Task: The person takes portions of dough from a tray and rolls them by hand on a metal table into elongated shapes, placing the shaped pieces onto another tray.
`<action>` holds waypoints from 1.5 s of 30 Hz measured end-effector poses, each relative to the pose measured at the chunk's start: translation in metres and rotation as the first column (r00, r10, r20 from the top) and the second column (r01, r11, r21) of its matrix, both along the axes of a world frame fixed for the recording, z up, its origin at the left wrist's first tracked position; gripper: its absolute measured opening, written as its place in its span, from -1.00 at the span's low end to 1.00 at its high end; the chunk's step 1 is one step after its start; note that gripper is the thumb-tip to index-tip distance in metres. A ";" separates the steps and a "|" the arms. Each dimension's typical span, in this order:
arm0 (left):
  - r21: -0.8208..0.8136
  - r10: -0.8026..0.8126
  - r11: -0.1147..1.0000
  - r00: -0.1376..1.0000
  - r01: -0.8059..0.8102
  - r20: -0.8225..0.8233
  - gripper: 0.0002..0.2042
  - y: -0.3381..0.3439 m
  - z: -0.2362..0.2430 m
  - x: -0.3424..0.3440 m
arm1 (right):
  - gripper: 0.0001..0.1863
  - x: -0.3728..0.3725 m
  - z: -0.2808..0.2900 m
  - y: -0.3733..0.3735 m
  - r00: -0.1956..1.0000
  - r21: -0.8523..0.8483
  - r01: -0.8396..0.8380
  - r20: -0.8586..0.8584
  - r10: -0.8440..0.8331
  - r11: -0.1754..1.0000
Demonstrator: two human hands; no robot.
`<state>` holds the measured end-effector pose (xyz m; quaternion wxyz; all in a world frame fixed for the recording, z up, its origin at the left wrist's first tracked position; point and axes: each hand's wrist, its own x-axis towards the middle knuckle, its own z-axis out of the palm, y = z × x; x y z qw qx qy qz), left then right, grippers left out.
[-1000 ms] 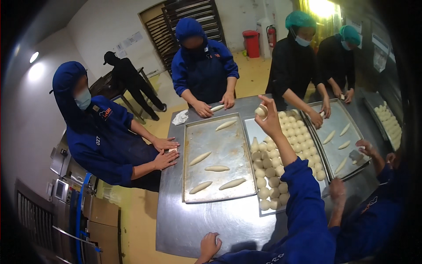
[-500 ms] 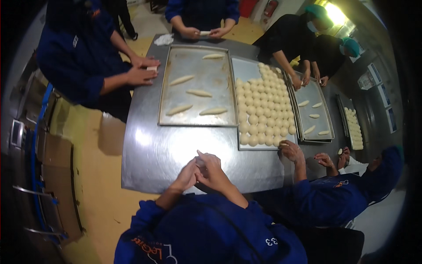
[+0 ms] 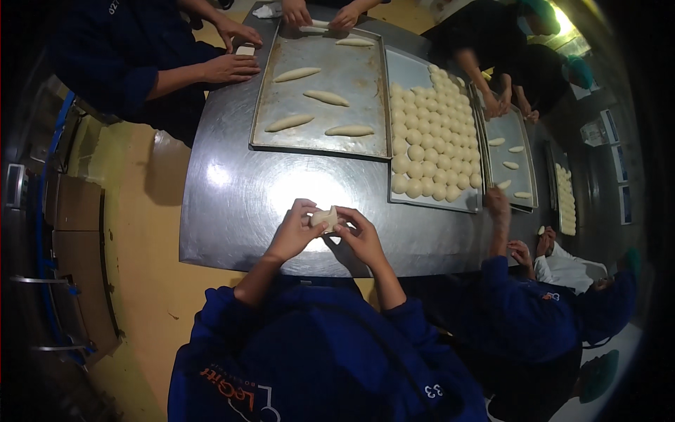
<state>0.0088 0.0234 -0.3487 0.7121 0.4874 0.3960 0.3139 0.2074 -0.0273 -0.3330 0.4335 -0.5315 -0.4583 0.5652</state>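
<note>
Dough [image 3: 323, 216] gripped by fingers [image 3: 304, 205] of left hand [image 3: 289, 233] and right hand [image 3: 364, 242], seemingly folded, above steel table [image 3: 228, 228]

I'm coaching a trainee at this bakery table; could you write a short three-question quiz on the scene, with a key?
1. Multiple choice: what do the camera wearer's bare left hand and bare right hand hold together?
a) a steel knife
b) a pale, uneven lump of dough
c) a red plastic bowl

2. Short answer: what shape are the dough pieces on the large, rectangular metal tray left of the round, cream dough balls?

3. True or false: the wearer's hands are over those balls.

Key: 1. b; 2. long, with tapered ends; 3. false, they are over the smooth grey metal table.
</note>
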 end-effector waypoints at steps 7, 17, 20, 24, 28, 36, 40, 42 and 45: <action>-0.382 0.135 0.924 0.952 -0.020 0.275 -0.68 -0.014 -0.012 -0.001 | -0.76 -0.017 -0.013 -0.014 0.969 0.103 0.241 0.039 -0.246 0.965; -0.509 0.326 0.847 0.905 -0.152 0.273 -0.67 -0.030 -0.016 0.000 | -0.77 -0.011 0.041 -0.027 0.712 0.442 -0.354 0.699 -0.068 0.824; -0.469 0.241 0.880 0.920 -0.073 0.308 -0.67 -0.029 -0.002 0.001 | -0.81 -0.001 0.016 -0.028 0.918 0.274 0.058 0.362 -0.159 0.960; -0.357 0.105 0.934 0.956 -0.001 0.272 -0.66 -0.029 0.017 -0.001 | -0.60 0.001 0.010 -0.012 0.999 -0.024 0.023 0.047 -0.022 0.999; -0.360 0.092 0.932 0.948 0.025 0.304 -0.64 -0.027 0.018 -0.004 | -0.58 -0.003 0.009 -0.008 0.998 -0.064 -0.025 0.053 0.028 0.998; -0.047 0.056 0.997 0.996 -0.053 0.068 -0.64 -0.021 -0.012 0.000 | -0.58 -0.005 -0.009 0.001 0.999 -0.152 -0.007 0.051 0.015 0.988; 0.200 0.130 0.977 0.951 -0.075 -0.280 -0.74 0.003 -0.028 0.014 | -0.71 -0.006 -0.033 0.021 0.935 -0.001 0.124 0.336 -0.116 0.992; 0.511 0.266 0.858 0.802 0.056 -0.535 -0.78 0.015 -0.029 0.019 | -0.71 -0.010 -0.043 0.030 0.893 0.118 0.143 0.412 -0.179 0.983; 0.834 0.510 0.545 0.757 0.084 -0.409 -0.80 0.025 -0.038 0.018 | -0.71 -0.020 -0.041 0.036 0.722 0.451 0.101 0.580 -0.378 0.887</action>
